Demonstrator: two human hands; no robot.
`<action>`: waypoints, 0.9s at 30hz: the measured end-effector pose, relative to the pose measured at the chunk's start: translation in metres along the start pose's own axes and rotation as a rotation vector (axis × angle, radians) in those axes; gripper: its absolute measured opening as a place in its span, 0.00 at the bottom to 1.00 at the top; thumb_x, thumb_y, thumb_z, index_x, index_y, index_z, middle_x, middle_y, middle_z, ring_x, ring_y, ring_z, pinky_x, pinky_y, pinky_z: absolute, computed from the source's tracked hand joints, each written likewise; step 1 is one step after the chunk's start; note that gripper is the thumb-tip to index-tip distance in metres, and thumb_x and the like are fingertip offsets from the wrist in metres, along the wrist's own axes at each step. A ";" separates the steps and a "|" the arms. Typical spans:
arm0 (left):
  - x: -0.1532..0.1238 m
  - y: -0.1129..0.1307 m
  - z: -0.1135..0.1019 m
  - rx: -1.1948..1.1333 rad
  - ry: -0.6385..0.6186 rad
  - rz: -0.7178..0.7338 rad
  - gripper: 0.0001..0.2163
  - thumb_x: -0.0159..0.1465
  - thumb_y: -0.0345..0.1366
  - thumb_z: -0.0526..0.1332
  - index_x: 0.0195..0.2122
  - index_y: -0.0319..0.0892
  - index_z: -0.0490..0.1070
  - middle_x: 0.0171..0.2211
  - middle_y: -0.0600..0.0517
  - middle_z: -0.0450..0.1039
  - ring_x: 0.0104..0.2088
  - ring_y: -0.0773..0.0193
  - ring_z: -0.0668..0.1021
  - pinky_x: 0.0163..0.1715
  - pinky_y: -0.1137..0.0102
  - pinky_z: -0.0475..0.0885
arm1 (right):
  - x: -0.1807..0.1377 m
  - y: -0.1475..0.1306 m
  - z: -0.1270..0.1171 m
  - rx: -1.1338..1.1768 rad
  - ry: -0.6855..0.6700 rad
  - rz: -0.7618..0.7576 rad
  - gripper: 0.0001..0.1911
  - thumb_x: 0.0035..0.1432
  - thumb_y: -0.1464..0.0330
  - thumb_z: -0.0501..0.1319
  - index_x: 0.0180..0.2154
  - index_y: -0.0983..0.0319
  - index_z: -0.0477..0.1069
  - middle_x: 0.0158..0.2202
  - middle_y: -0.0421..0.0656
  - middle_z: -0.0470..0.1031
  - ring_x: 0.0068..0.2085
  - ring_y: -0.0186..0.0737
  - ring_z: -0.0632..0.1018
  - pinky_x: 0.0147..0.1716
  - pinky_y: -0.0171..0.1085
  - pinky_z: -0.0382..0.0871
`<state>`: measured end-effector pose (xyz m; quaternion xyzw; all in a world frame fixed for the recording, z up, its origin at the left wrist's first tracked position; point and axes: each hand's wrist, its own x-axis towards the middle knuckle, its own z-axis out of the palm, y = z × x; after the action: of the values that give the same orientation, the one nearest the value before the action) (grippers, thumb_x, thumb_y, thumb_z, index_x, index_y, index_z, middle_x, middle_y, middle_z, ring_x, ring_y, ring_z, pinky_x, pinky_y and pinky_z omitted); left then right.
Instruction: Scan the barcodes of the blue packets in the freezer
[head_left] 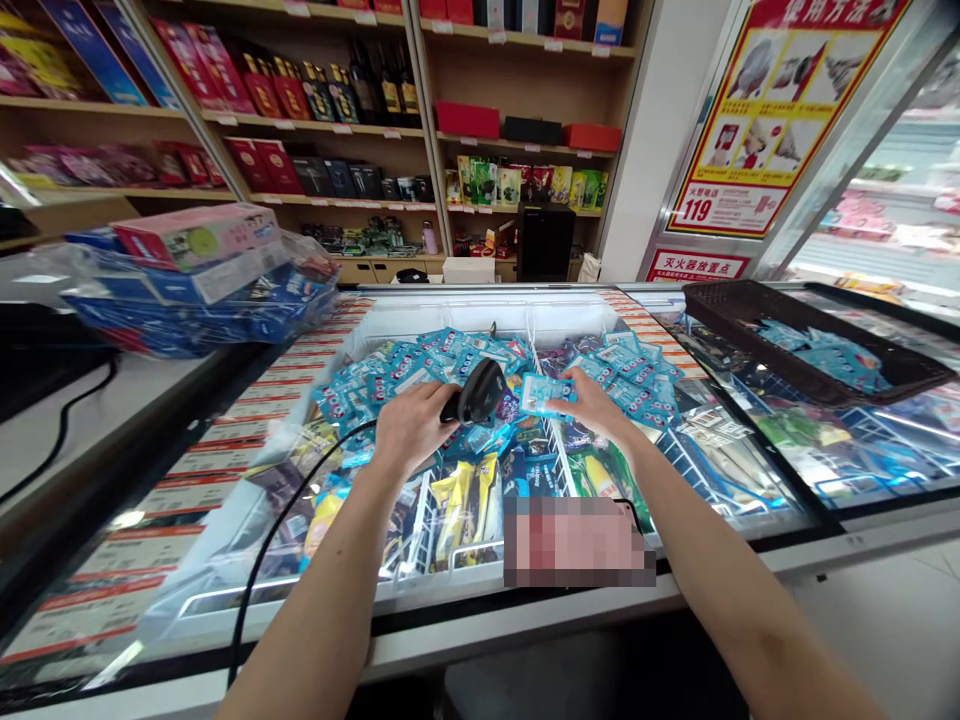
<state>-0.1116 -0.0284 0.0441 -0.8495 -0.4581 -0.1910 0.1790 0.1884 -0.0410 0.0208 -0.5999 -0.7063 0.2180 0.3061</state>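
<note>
My left hand (pixel 414 425) is wrapped round the handle of a black barcode scanner (pixel 482 392), whose cable trails down to the lower left. The scanner's head points right, towards a light blue ice cream packet (pixel 541 394). That packet is held between the thumb and fingers of my right hand (pixel 591 404), a short gap from the scanner. Beneath both hands, many similar blue packets (pixel 442 352) lie heaped in the chest freezer (pixel 472 312). Yellow-wrapped ice creams (pixel 466 505) lie in a wire basket nearer to me.
A phone-like item, blurred out (pixel 577 542), rests on the freezer's front edge. On the right stands a dark plastic basket (pixel 720 300) with blue packets inside. A clear bag of boxes (pixel 202 290) sits at left. Stocked shelves (pixel 315 125) line the back wall.
</note>
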 end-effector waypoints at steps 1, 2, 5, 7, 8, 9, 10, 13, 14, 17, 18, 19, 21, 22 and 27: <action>0.000 0.002 0.000 -0.016 0.002 0.010 0.13 0.57 0.38 0.56 0.44 0.45 0.68 0.37 0.50 0.74 0.40 0.57 0.74 0.30 0.69 0.65 | 0.003 0.004 0.000 0.025 0.059 0.035 0.26 0.51 0.53 0.58 0.48 0.58 0.59 0.44 0.45 0.69 0.40 0.44 0.73 0.38 0.43 0.67; 0.001 0.004 0.000 -0.031 0.002 0.021 0.13 0.57 0.37 0.56 0.44 0.46 0.68 0.37 0.50 0.74 0.40 0.58 0.74 0.30 0.69 0.65 | 0.006 0.009 0.000 0.058 0.099 0.063 0.24 0.53 0.54 0.57 0.48 0.58 0.59 0.42 0.45 0.69 0.36 0.42 0.74 0.35 0.42 0.68; 0.002 0.011 0.000 -0.074 -0.024 0.067 0.14 0.58 0.37 0.55 0.45 0.46 0.68 0.37 0.50 0.74 0.39 0.58 0.75 0.30 0.69 0.65 | 0.014 0.020 0.002 0.184 0.175 0.093 0.21 0.54 0.55 0.55 0.47 0.58 0.58 0.41 0.44 0.69 0.28 0.38 0.74 0.28 0.40 0.68; 0.002 0.015 0.000 -0.092 -0.050 0.096 0.14 0.58 0.38 0.55 0.45 0.46 0.68 0.38 0.50 0.74 0.40 0.59 0.75 0.30 0.69 0.65 | 0.017 0.024 0.003 0.259 0.197 0.090 0.20 0.54 0.56 0.55 0.46 0.58 0.58 0.42 0.44 0.68 0.26 0.37 0.75 0.26 0.39 0.69; 0.003 0.016 0.000 -0.095 -0.062 0.106 0.14 0.58 0.39 0.55 0.45 0.46 0.68 0.38 0.50 0.74 0.40 0.59 0.75 0.30 0.69 0.65 | 0.017 0.026 0.004 0.283 0.202 0.090 0.20 0.53 0.56 0.55 0.46 0.58 0.58 0.42 0.44 0.69 0.26 0.38 0.76 0.26 0.39 0.69; 0.003 0.017 0.000 -0.095 -0.070 0.112 0.14 0.58 0.39 0.56 0.45 0.45 0.68 0.39 0.50 0.74 0.40 0.58 0.75 0.30 0.69 0.65 | 0.018 0.026 0.004 0.297 0.203 0.089 0.20 0.53 0.56 0.55 0.45 0.57 0.57 0.42 0.43 0.69 0.26 0.38 0.76 0.26 0.38 0.69; 0.003 0.018 0.000 -0.093 -0.077 0.113 0.14 0.58 0.39 0.56 0.45 0.45 0.68 0.39 0.50 0.74 0.40 0.58 0.75 0.30 0.69 0.65 | 0.017 0.026 0.004 0.304 0.203 0.086 0.20 0.54 0.56 0.55 0.45 0.57 0.57 0.42 0.43 0.69 0.25 0.38 0.77 0.25 0.38 0.68; 0.003 0.018 0.000 -0.089 -0.088 0.116 0.14 0.58 0.38 0.56 0.45 0.45 0.67 0.39 0.50 0.74 0.40 0.58 0.74 0.31 0.68 0.65 | 0.016 0.024 0.004 0.306 0.184 0.063 0.19 0.54 0.56 0.55 0.45 0.57 0.57 0.40 0.42 0.70 0.25 0.39 0.77 0.25 0.37 0.68; 0.003 0.018 0.000 -0.088 -0.089 0.115 0.14 0.58 0.38 0.56 0.45 0.45 0.67 0.39 0.50 0.74 0.40 0.58 0.74 0.31 0.68 0.65 | 0.015 0.023 0.004 0.301 0.176 0.060 0.19 0.54 0.56 0.55 0.45 0.57 0.57 0.40 0.42 0.71 0.25 0.39 0.77 0.25 0.37 0.67; 0.003 0.018 -0.001 -0.079 -0.092 0.113 0.14 0.58 0.38 0.55 0.45 0.45 0.67 0.38 0.50 0.74 0.40 0.58 0.74 0.31 0.68 0.66 | 0.014 0.020 0.004 0.268 0.164 0.072 0.20 0.55 0.56 0.55 0.46 0.58 0.57 0.40 0.42 0.71 0.25 0.38 0.77 0.25 0.36 0.67; 0.003 0.018 -0.001 -0.077 -0.096 0.113 0.14 0.58 0.38 0.55 0.45 0.45 0.67 0.38 0.50 0.74 0.40 0.58 0.74 0.31 0.68 0.66 | 0.014 0.019 0.004 0.257 0.162 0.076 0.20 0.55 0.56 0.55 0.46 0.58 0.57 0.40 0.42 0.71 0.26 0.38 0.77 0.26 0.36 0.67; 0.004 0.019 -0.002 -0.076 -0.103 0.113 0.14 0.58 0.38 0.56 0.45 0.45 0.67 0.39 0.50 0.74 0.40 0.58 0.74 0.31 0.67 0.66 | 0.013 0.019 0.004 0.251 0.157 0.077 0.20 0.55 0.56 0.55 0.46 0.58 0.57 0.39 0.42 0.71 0.26 0.38 0.77 0.26 0.37 0.67; 0.004 0.020 -0.002 -0.076 -0.120 0.107 0.14 0.58 0.39 0.56 0.45 0.44 0.67 0.39 0.49 0.74 0.40 0.57 0.75 0.32 0.67 0.66 | 0.013 0.019 0.004 0.250 0.147 0.080 0.21 0.55 0.56 0.55 0.47 0.58 0.57 0.39 0.42 0.71 0.27 0.39 0.78 0.27 0.37 0.68; 0.004 0.020 -0.003 -0.076 -0.127 0.102 0.14 0.58 0.39 0.56 0.46 0.44 0.67 0.39 0.49 0.74 0.41 0.57 0.75 0.32 0.67 0.66 | 0.014 0.019 0.004 0.252 0.144 0.083 0.21 0.55 0.55 0.55 0.47 0.58 0.57 0.39 0.42 0.71 0.27 0.39 0.78 0.27 0.38 0.69; 0.004 0.021 -0.003 -0.081 -0.143 0.111 0.14 0.59 0.40 0.55 0.45 0.44 0.67 0.39 0.48 0.74 0.41 0.57 0.74 0.31 0.67 0.66 | 0.014 0.020 0.005 0.240 0.134 0.082 0.23 0.55 0.54 0.54 0.49 0.58 0.57 0.42 0.44 0.71 0.29 0.41 0.78 0.28 0.39 0.69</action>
<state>-0.0920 -0.0378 0.0465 -0.8915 -0.4138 -0.1382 0.1218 0.1980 -0.0229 0.0062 -0.6004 -0.6281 0.2729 0.4130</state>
